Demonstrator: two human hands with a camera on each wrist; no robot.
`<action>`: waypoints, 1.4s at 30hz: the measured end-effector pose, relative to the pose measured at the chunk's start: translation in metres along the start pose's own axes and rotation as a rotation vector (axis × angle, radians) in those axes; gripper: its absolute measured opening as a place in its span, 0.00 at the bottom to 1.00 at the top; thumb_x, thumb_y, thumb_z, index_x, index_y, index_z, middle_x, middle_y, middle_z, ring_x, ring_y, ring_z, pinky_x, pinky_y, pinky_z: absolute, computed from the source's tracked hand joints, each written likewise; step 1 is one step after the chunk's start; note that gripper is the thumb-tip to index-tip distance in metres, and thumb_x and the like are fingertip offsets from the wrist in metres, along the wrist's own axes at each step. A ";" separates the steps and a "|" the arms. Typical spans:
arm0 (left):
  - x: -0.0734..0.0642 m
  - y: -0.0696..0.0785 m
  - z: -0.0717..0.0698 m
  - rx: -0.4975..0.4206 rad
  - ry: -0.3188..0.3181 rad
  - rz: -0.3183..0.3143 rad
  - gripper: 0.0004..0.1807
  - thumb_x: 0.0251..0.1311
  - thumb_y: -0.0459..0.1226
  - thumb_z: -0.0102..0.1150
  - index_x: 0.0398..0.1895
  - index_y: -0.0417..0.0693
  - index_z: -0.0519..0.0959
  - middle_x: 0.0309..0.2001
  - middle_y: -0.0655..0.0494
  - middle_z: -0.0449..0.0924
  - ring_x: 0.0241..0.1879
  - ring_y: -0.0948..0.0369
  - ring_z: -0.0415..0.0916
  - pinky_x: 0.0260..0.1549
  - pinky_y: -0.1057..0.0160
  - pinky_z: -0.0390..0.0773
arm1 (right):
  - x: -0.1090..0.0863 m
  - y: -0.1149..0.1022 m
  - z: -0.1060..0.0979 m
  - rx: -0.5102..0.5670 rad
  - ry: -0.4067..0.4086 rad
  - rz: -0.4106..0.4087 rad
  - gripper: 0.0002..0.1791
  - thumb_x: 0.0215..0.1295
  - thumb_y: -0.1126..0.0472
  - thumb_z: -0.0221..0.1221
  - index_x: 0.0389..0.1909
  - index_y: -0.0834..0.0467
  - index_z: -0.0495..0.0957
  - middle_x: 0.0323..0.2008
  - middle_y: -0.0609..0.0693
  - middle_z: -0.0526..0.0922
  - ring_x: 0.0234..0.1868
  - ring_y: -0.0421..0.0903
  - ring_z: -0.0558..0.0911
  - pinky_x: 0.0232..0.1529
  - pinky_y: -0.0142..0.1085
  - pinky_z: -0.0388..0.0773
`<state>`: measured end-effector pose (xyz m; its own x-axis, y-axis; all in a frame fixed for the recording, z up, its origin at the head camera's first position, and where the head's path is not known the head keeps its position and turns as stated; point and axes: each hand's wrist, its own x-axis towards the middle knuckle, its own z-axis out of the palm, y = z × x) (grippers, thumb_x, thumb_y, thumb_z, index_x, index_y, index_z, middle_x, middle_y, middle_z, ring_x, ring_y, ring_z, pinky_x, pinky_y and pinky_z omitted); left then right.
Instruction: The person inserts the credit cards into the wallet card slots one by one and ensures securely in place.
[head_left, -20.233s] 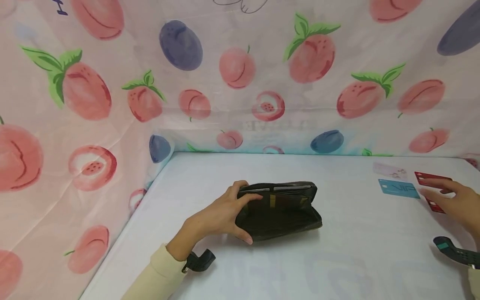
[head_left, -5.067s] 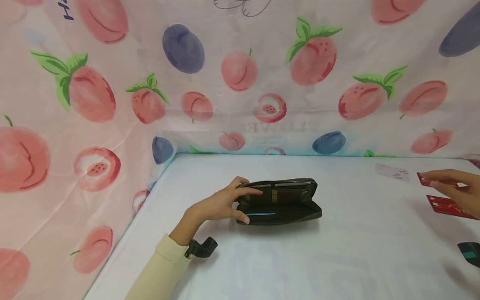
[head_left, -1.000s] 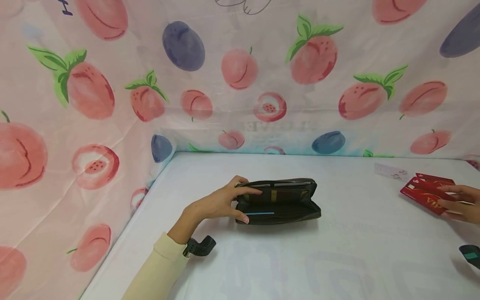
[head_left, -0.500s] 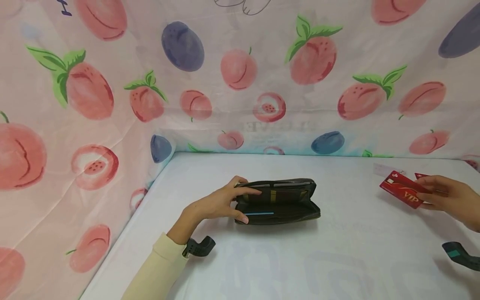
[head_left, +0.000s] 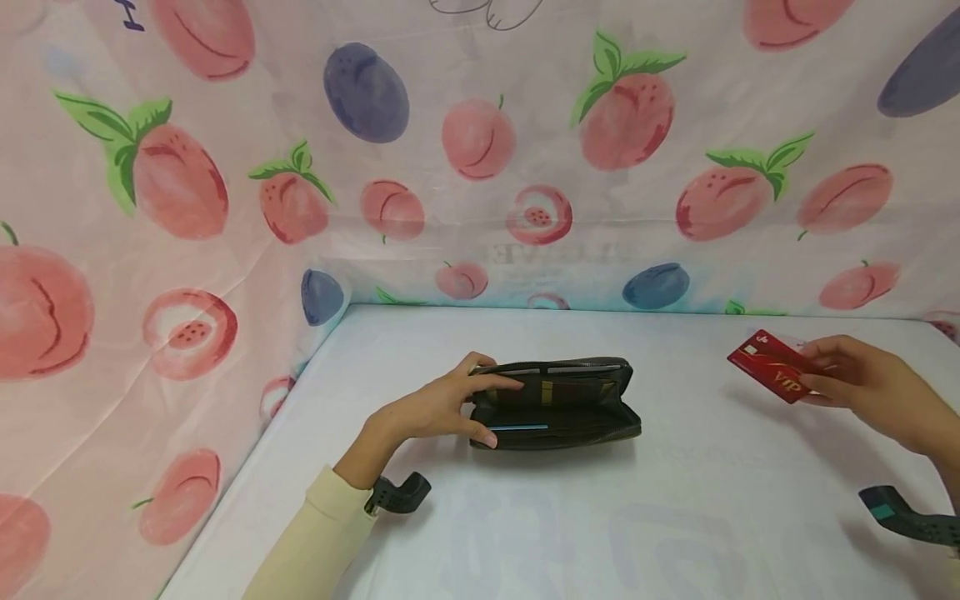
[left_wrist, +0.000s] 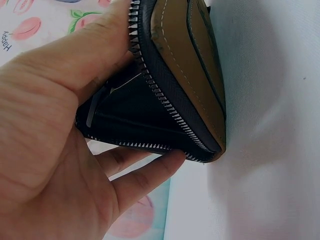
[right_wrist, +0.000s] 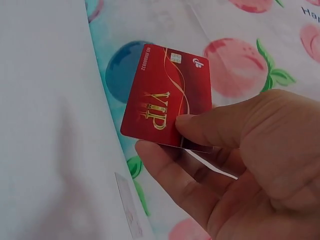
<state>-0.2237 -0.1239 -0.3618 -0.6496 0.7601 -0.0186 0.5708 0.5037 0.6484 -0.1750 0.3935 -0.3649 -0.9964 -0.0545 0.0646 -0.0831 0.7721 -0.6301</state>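
A dark zip-around wallet (head_left: 592, 437) stands gaping on the white table. My left hand (head_left: 438, 410) grips its left end, fingers over the back edge and thumb at the front. The metal zip teeth (left_wrist: 172, 112) and brown outer side show in the left wrist view. Inside the wallet lies the thin edge of a blue card (head_left: 517, 427). To the right, my right hand (head_left: 873, 383) pinches a red VIP card (head_left: 768, 367) between thumb and fingers, tilted above the table. Its chip and gold lettering face up in the right wrist view.
A pale pink card (right_wrist: 129, 207) lies on the table beneath the right hand, mostly hidden in the head view. A fruit-print cloth (head_left: 480, 208) hangs along the back and left of the white table (head_left: 675, 533).
My right hand has lifted the red VIP card and carried it left. The blue card, on the table 20 seconds ago, is in the wallet. The left hand has kept its grip.
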 end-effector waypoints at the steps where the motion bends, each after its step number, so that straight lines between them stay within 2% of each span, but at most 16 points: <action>1: 0.000 0.000 0.000 0.000 0.001 -0.001 0.40 0.48 0.50 0.72 0.67 0.62 0.68 0.65 0.55 0.52 0.56 0.55 0.65 0.53 0.52 0.68 | 0.000 -0.003 0.001 0.002 -0.003 -0.007 0.25 0.69 0.61 0.56 0.59 0.70 0.61 0.54 0.76 0.65 0.49 0.75 0.68 0.32 0.46 0.81; 8: -0.001 0.000 0.000 -0.001 -0.003 -0.004 0.40 0.48 0.50 0.72 0.67 0.63 0.69 0.65 0.55 0.51 0.56 0.56 0.65 0.52 0.53 0.69 | -0.001 -0.023 0.010 0.004 0.013 -0.067 0.19 0.68 0.64 0.57 0.56 0.66 0.66 0.52 0.71 0.69 0.49 0.75 0.71 0.30 0.43 0.81; 10: -0.001 -0.001 -0.001 -0.004 -0.003 0.000 0.40 0.48 0.49 0.72 0.67 0.62 0.69 0.65 0.55 0.52 0.56 0.56 0.65 0.53 0.53 0.69 | -0.001 -0.030 0.013 -0.006 0.020 -0.091 0.18 0.68 0.64 0.58 0.56 0.64 0.69 0.51 0.70 0.72 0.48 0.71 0.74 0.30 0.41 0.81; 14: -0.001 -0.001 -0.001 -0.018 -0.001 -0.003 0.39 0.48 0.49 0.72 0.67 0.62 0.69 0.65 0.54 0.51 0.58 0.56 0.64 0.55 0.53 0.68 | -0.001 -0.044 0.016 -0.032 0.033 -0.128 0.17 0.66 0.62 0.60 0.54 0.59 0.73 0.47 0.65 0.79 0.43 0.52 0.80 0.30 0.34 0.80; 16: 0.000 -0.001 -0.001 -0.024 -0.001 -0.005 0.39 0.48 0.48 0.72 0.67 0.63 0.69 0.65 0.54 0.51 0.59 0.56 0.64 0.56 0.53 0.67 | -0.001 -0.050 0.017 -0.047 0.043 -0.136 0.16 0.65 0.61 0.61 0.53 0.57 0.74 0.45 0.63 0.80 0.42 0.48 0.80 0.30 0.30 0.78; 21: 0.000 0.000 -0.001 -0.029 -0.003 -0.006 0.40 0.48 0.48 0.72 0.68 0.64 0.68 0.65 0.55 0.51 0.58 0.57 0.64 0.55 0.53 0.68 | -0.002 -0.068 0.019 -0.053 0.056 -0.159 0.16 0.64 0.59 0.63 0.52 0.55 0.76 0.42 0.59 0.82 0.41 0.47 0.81 0.29 0.29 0.76; 25: -0.001 0.002 0.000 -0.022 -0.001 -0.017 0.41 0.48 0.48 0.72 0.69 0.63 0.66 0.66 0.54 0.50 0.55 0.56 0.65 0.52 0.52 0.69 | 0.000 -0.084 0.024 -0.033 0.053 -0.231 0.16 0.62 0.61 0.64 0.51 0.53 0.78 0.39 0.54 0.84 0.38 0.33 0.80 0.30 0.29 0.77; 27: -0.001 0.002 0.001 -0.011 -0.001 -0.024 0.42 0.48 0.49 0.72 0.69 0.63 0.66 0.66 0.54 0.50 0.53 0.56 0.65 0.50 0.53 0.69 | 0.001 -0.093 0.027 -0.019 0.052 -0.261 0.15 0.61 0.62 0.65 0.49 0.52 0.79 0.38 0.51 0.84 0.38 0.29 0.79 0.31 0.29 0.76; 37: -0.002 0.004 0.000 0.025 -0.006 -0.026 0.43 0.47 0.50 0.72 0.69 0.65 0.65 0.66 0.56 0.50 0.51 0.58 0.66 0.47 0.59 0.69 | 0.007 -0.131 0.048 0.067 -0.030 -0.367 0.13 0.59 0.63 0.66 0.45 0.49 0.81 0.36 0.44 0.84 0.39 0.41 0.82 0.33 0.33 0.78; 42: -0.002 0.004 -0.001 0.022 -0.010 -0.033 0.43 0.47 0.50 0.72 0.69 0.65 0.66 0.65 0.55 0.51 0.54 0.57 0.64 0.50 0.57 0.68 | 0.008 -0.143 0.063 0.127 -0.064 -0.371 0.11 0.60 0.61 0.65 0.44 0.49 0.81 0.38 0.44 0.84 0.38 0.42 0.83 0.35 0.34 0.79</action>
<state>-0.2205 -0.1241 -0.3579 -0.6634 0.7467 -0.0475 0.5601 0.5378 0.6301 -0.1716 0.2429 -0.3226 -0.8969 -0.3579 0.2598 -0.4350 0.6084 -0.6637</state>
